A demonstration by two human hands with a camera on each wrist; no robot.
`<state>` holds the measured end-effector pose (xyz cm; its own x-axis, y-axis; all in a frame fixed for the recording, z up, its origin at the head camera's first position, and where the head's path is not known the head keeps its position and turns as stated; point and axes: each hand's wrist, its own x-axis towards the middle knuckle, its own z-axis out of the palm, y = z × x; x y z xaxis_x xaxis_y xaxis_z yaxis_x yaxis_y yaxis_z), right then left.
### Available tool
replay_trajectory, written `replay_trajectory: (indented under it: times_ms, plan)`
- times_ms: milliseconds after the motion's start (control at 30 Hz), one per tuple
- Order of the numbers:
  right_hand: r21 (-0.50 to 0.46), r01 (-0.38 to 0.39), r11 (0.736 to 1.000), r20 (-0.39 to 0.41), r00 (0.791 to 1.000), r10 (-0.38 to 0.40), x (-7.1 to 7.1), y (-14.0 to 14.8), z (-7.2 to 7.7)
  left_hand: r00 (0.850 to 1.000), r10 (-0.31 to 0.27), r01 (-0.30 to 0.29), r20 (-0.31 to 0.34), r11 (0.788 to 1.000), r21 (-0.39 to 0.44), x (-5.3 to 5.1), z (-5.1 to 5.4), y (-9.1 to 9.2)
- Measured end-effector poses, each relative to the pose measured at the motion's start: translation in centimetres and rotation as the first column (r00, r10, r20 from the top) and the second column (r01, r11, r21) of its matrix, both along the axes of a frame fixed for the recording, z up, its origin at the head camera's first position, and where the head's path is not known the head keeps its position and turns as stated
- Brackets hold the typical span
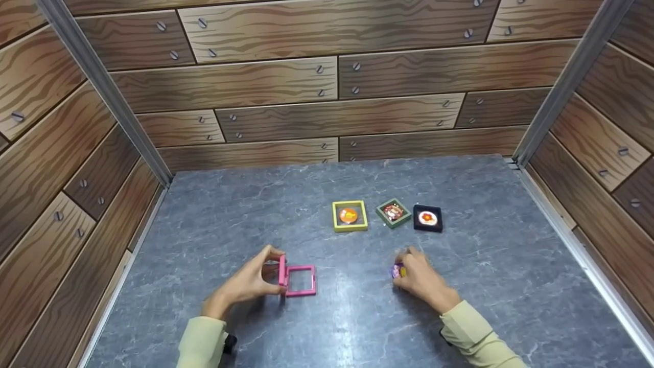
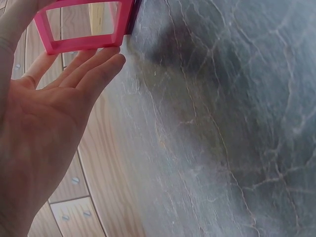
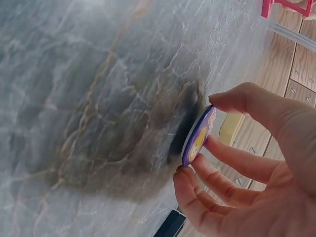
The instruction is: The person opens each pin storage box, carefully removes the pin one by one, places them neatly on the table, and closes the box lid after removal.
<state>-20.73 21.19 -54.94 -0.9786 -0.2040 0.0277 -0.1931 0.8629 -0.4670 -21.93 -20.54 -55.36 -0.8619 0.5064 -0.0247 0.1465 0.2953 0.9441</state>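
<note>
Currently gripping open, unfilled pink square plastic frame (image 1: pixel 301 293) in left hand (image 1: pixel 247 280); pinching round purple-rimmed badge (image 3: pixel 199 137) outside it in right hand (image 1: pixel 421 277); filled, beyond pink frame: yellow, green, black square frames (image 1: pixel 350 228).

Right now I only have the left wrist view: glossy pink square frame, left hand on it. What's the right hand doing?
Observer: The right hand pinches a flat round purple-edged disc between thumb and fingers.

Operator: Copy. What's on the grey marble-patterned tabletop beyond that hand?

Observer: Three frames side by side, left to right in the head view: a yellow square frame, a dark green square frame and a black square frame.

Operator: All turned the same way?

Observer: No, the dark green square frame sits cornerwise, like a diamond.
</note>
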Motion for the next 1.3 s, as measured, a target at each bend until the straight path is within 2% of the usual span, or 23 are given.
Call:
replay_trajectory:
  times_ms: [333, 567, 667, 700, 867, 1033, 1300]
  plan:
    - [-0.007, -0.015, 1.000, -0.043, 0.999, 0.015, 0.26, 0.27, 0.08, 1.000, -0.002, 0.002, -0.010, 1.000, -0.023, 0.07, 0.03, -0.03]
    - [-0.015, -0.051, 0.999, -0.151, 0.987, 0.048, -0.06, 0.69, -0.77, 1.000, 0.008, -0.008, -0.011, 1.000, -0.029, 0.10, 0.06, -0.01]
    - [-0.017, -0.041, 0.999, -0.132, 0.990, 0.038, -0.11, 0.68, -0.73, 0.999, 0.014, -0.016, -0.032, 0.998, -0.057, 0.15, 0.13, 0.08]
    - [-0.022, -0.029, 0.999, -0.096, 0.995, 0.027, 0.09, 0.45, -0.17, 0.999, 0.017, -0.020, -0.042, 0.997, -0.069, 0.17, 0.14, 0.12]
    - [0.004, -0.011, 1.000, -0.039, 0.999, 0.012, 0.17, 0.38, 0.16, 0.997, 0.025, -0.034, -0.076, 0.992, -0.119, 0.20, 0.26, 0.20]
    - [-0.012, -0.002, 1.000, -0.019, 1.000, 0.001, 0.21, 0.39, -0.07, 0.997, 0.032, -0.042, -0.074, 0.988, -0.148, 0.27, 0.23, 0.06]
    - [-0.043, 0.024, 0.999, 0.061, 0.998, -0.021, -0.03, 0.67, -0.13, 0.997, 0.042, -0.054, -0.064, 0.980, -0.193, 0.11, 0.52, 0.20]
